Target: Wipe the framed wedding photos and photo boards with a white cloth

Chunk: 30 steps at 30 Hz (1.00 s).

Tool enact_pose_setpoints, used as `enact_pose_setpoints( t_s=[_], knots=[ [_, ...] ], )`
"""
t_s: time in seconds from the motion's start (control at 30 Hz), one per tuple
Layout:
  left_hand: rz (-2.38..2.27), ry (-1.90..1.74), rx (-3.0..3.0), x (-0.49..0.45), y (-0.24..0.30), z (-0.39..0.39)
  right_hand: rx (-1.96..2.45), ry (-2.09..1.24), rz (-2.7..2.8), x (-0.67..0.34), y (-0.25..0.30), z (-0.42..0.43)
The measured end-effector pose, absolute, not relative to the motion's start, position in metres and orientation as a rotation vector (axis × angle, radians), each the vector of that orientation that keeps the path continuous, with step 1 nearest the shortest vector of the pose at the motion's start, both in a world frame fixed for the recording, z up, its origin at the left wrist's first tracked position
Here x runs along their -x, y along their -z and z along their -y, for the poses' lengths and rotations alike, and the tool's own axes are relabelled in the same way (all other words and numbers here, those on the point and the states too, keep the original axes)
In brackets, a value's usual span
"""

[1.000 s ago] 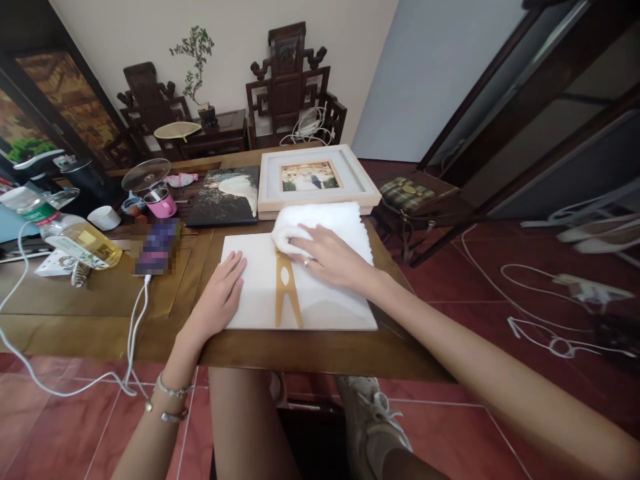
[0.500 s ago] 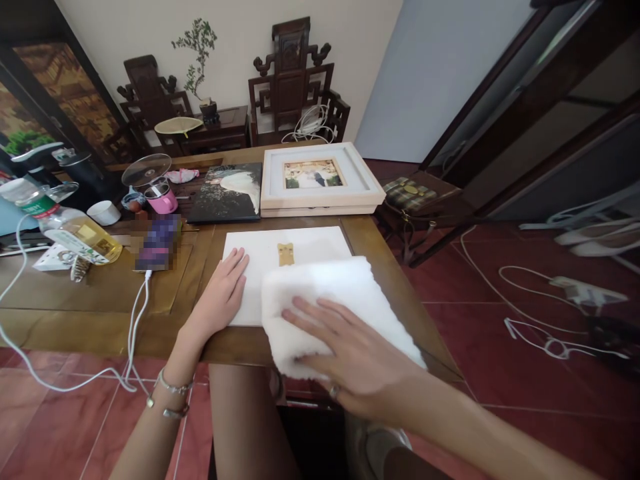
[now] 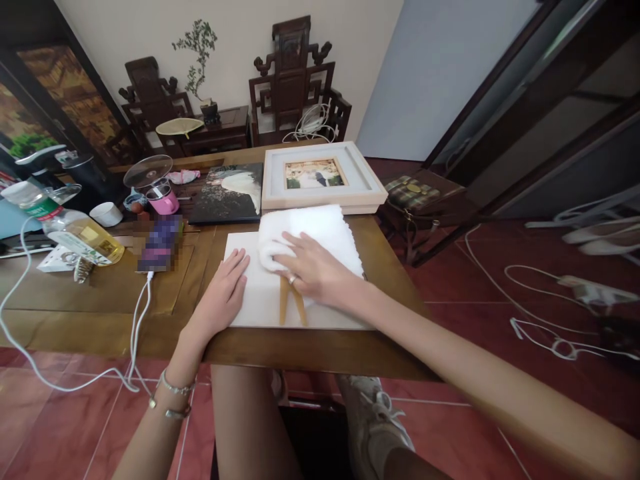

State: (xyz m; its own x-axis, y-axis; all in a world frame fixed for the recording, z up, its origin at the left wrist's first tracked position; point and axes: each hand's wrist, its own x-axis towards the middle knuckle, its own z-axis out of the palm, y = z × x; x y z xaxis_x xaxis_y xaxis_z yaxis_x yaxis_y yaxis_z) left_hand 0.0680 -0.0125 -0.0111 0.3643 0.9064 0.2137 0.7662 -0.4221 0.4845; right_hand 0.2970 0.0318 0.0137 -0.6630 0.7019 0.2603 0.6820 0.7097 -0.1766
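A white board with a gold stand strip [image 3: 291, 309] lies face down at the near edge of the wooden table [image 3: 100, 293]; the bare board [image 3: 260, 300] shows on its left side. My left hand [image 3: 220, 297] rests flat on the board's left edge, fingers stretched out. My right hand [image 3: 313, 270] presses a white towel [image 3: 320, 233] onto the board's far half, fingers spread over the cloth. The towel hides the upper part of the gold strip.
Behind the board lie a white framed photo [image 3: 320, 177] and a dark photo print [image 3: 227, 193]. To the left are a pink cup [image 3: 161, 200], a white bowl [image 3: 106, 213], a bottle of yellow liquid [image 3: 75, 230], a phone on a white cable [image 3: 160, 243]. Cables lie on the red floor at right.
My right hand swept the towel from the far end toward me to the table's near edge, then back up to the far half. My left hand stayed in place.
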Motion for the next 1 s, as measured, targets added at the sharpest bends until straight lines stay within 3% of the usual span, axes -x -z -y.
enact_pose_setpoints(
  t_s=[0.37, 0.8, 1.0],
  knots=[
    [-1.464, -0.664, -2.322, -0.067, 0.012, 0.012, 0.755, -0.260, 2.729, -0.300, -0.025, 0.095],
    [-1.462, -0.690, -2.311, -0.067, 0.014, 0.012, 1.129, -0.129, 2.650, -0.282, -0.021, -0.031],
    [-1.466, -0.692, -2.299, -0.067, 0.014, 0.012, 1.192, -0.114, 2.709, -0.276, -0.027, -0.005]
  ],
)
